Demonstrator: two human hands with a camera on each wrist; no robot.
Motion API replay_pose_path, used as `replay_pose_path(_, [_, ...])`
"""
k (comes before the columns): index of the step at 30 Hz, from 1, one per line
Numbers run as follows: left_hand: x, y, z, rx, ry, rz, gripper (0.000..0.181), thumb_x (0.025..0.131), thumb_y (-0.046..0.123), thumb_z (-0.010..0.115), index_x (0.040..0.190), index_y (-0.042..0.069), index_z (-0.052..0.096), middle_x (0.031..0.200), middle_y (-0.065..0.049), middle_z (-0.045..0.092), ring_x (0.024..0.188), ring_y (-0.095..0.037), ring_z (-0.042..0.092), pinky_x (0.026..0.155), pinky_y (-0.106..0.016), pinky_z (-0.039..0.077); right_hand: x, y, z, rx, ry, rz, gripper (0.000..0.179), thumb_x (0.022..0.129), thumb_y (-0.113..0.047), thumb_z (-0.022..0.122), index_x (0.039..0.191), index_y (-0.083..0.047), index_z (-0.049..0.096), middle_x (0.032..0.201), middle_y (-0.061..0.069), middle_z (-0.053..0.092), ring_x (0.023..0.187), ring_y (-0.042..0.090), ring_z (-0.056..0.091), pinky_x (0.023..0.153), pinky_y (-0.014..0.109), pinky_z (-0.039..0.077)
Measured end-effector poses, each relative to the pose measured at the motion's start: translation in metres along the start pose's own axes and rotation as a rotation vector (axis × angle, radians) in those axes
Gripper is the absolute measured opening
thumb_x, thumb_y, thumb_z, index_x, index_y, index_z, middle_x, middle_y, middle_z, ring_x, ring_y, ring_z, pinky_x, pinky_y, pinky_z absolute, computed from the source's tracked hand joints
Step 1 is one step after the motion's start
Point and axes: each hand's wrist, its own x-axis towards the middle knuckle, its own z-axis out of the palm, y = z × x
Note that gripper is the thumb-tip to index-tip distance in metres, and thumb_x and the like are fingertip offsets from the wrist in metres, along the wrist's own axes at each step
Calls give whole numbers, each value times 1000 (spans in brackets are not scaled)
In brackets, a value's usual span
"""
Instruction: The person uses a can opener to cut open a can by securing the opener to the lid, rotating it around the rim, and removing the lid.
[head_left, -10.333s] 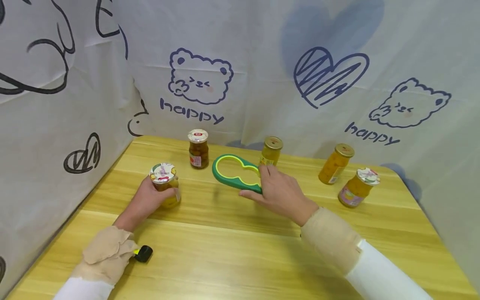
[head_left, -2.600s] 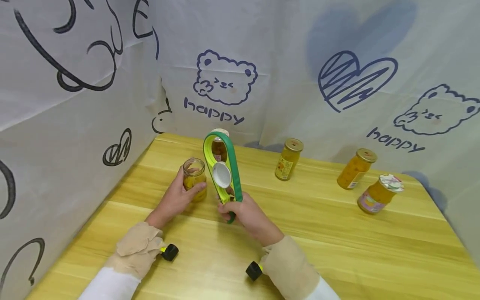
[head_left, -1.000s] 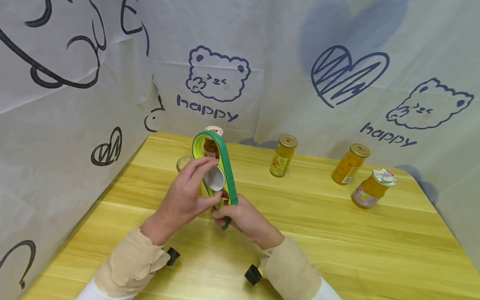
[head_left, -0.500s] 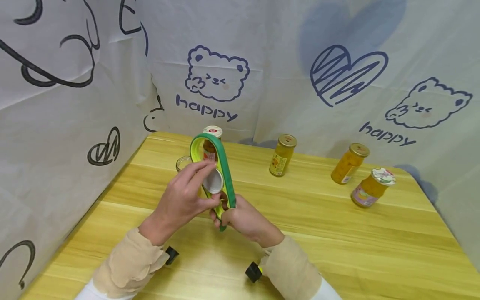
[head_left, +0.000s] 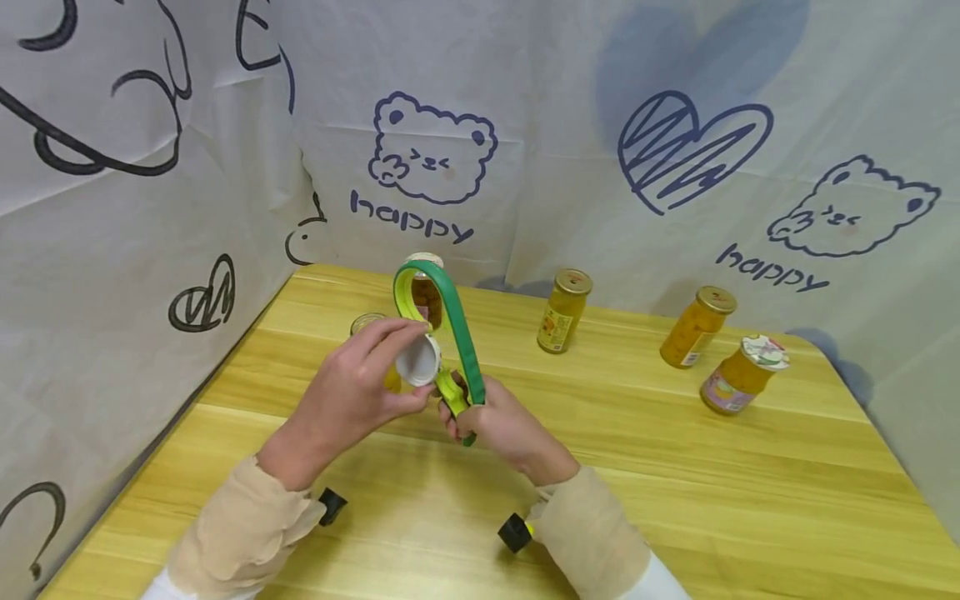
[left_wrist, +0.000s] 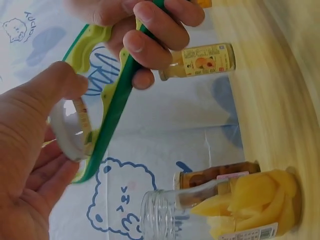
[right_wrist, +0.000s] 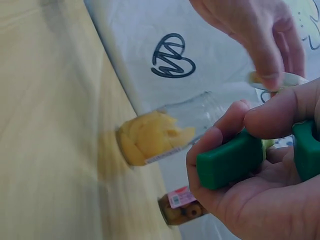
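Lid [head_left: 418, 361], white inside, between pinching left fingers [head_left: 393, 340]; green, yellow-lined opener [head_left: 463, 346] within clasping right fingers [left_wrist: 164, 29]

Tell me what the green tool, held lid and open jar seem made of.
Green tool: probably moulded plastic, satin and evenly coloured; its yellow-green lining may be rubber.
Held lid: perhaps coated metal; its inside looks smooth and white.
Open jar: likely glass, clear and glossy; yellow chunks show through and highlights gleam.

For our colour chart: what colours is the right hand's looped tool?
The tool is green outside, yellow-green inside; best in head view.
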Motion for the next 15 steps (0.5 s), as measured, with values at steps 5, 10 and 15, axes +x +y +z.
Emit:
replay_pose_path(5, [0,-2,-2,-8,-76,-41,58,73,16,92,127,11,70,126,-16,67,105,-29,72,78,-36,65,-2,-3,-11,18,52,-3,44,79,9,45,121,2,53,93,8,56,79,20,53,75,32,45])
replay_pose_path(10, [-2,-4,-3,-5,-158,-78,55,75,17,92,126,16,71,125,-12,67,99,-28,72,75,-37,65,-5,-9,-22,45,102,-11,47,77,9,46,123,4,52,92,5,55,79,19,54,74,31,46])
replay_pose_path(15, [-6,-5,1,20,-344,-117,51,77,19,91,123,18,71,121,-10,68,94,-26,71,76,-40,64,-8,-12,-30,63,148,-27,48,77,9,46,125,5,52,92,4,56,79,20,54,74,32,47])
